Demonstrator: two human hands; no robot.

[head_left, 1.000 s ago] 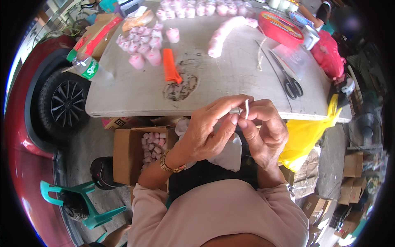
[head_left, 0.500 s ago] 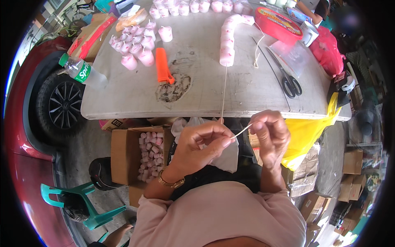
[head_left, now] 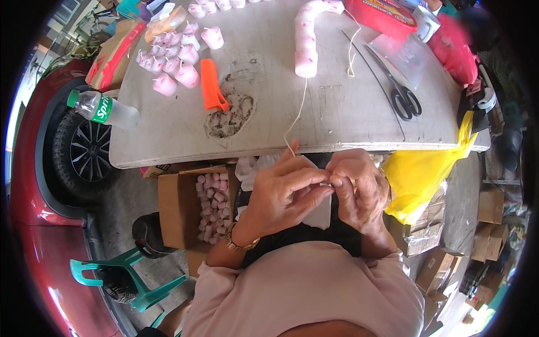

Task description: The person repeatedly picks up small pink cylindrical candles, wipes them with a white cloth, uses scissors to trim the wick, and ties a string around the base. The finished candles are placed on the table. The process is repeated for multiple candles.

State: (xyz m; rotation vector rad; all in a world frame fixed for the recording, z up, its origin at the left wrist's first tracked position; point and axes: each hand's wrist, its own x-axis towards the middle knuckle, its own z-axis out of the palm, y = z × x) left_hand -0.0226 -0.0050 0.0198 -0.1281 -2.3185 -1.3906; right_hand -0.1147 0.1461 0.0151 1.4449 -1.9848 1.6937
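A cream string [head_left: 301, 106] droops from the near end of a curved row of pink-and-white candles [head_left: 306, 42] strung together on the table. It runs over the table's edge to my left hand [head_left: 286, 194], whose thumb and fingers are pinched on it. My right hand [head_left: 359, 188] is pinched too, fingertips meeting the left ones just past the table edge. The bit of string between the fingertips is mostly hidden. From the row's far end another length of string [head_left: 351, 56] trails on the table, beside a long thin rod [head_left: 373, 84] and black-handled scissors [head_left: 401, 92].
Loose pink candles with wicks [head_left: 177, 56] stand on the table [head_left: 168, 129], near an orange plastic tool [head_left: 210, 87] and a bottle [head_left: 101, 106]. A red tub [head_left: 384, 17] is at the back right. Below are a box of candle pieces [head_left: 171, 205] and a yellow bag [head_left: 429, 180].
My right hand has moved left and its fingertips now meet my left hand's. The string from the candle row has gone from taut to slack. The view has shifted slightly.
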